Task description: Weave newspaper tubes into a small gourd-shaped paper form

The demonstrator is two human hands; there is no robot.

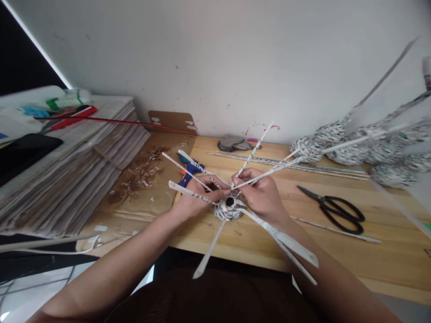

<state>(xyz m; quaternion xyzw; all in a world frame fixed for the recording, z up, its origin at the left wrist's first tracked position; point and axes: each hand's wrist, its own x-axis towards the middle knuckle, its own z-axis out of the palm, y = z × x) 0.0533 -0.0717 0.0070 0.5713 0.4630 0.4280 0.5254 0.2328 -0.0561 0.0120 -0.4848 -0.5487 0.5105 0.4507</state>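
A small round woven piece of rolled newspaper (229,214) sits near the table's front edge, a dark round hole in its top. Several paper tubes stick out from it in all directions. My left hand (193,197) is closed on its left side, thumb near the hole's rim. On the other side, my right hand (264,195) pinches a paper tube (254,150) at the upper rim, beside another long tube pointing right. The fingertips partly hide the weave. Just behind my left hand lies a blue glue gun (191,170).
Black-handled scissors (341,213) and a loose paper tube (336,229) lie to the right. Several woven pieces (350,150) stand at the back right. A grey cloth (234,142) rests by the wall. Stacked newspapers (111,134) rise at the left, with a phone (30,152) on top.
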